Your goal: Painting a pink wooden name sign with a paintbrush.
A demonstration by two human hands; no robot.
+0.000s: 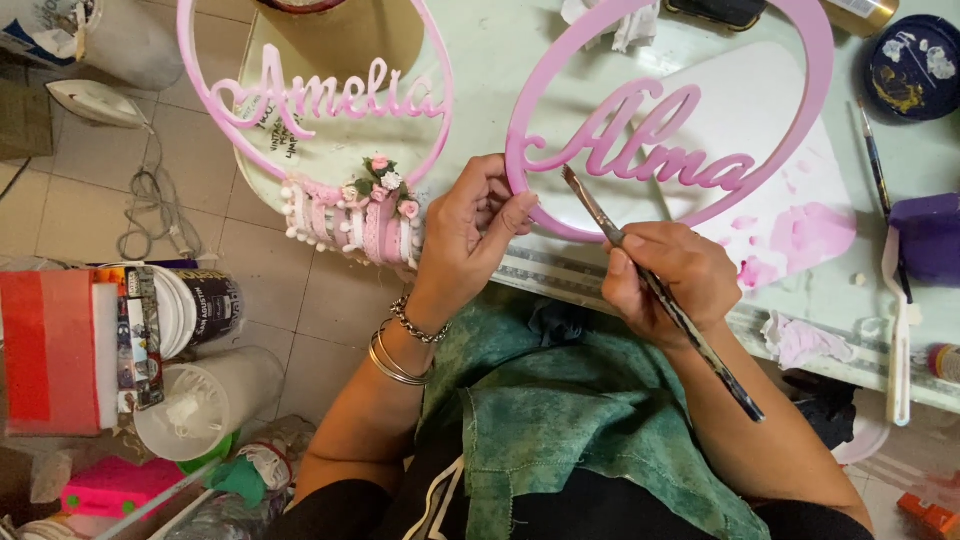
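Head view, looking down at a craft table edge. Left hand (470,225): fingers closed on the lower-left rim of a pink hoop with a cut-out name (668,120), holding it just above the table (905,170). Right hand (668,275): pinching a paintbrush (660,295) pencil-fashion; the long axis runs from lower right to upper left, bristle tip touching or just at the hoop's inner rim, just beside the left fingers. Hoop lies ahead of both hands, left hand on it, right hand near. Beneath the hoop: white sheet smeared with pink paint (790,225). Left of it: a second pink hoop (320,95) with ribbon and small flower trim (365,215), apart from the first. Right: dark paint lid (915,65), spare brush (875,165), purple container (930,235). Floor at left: white buckets (205,400). Green cloth (560,400) covers the lap.
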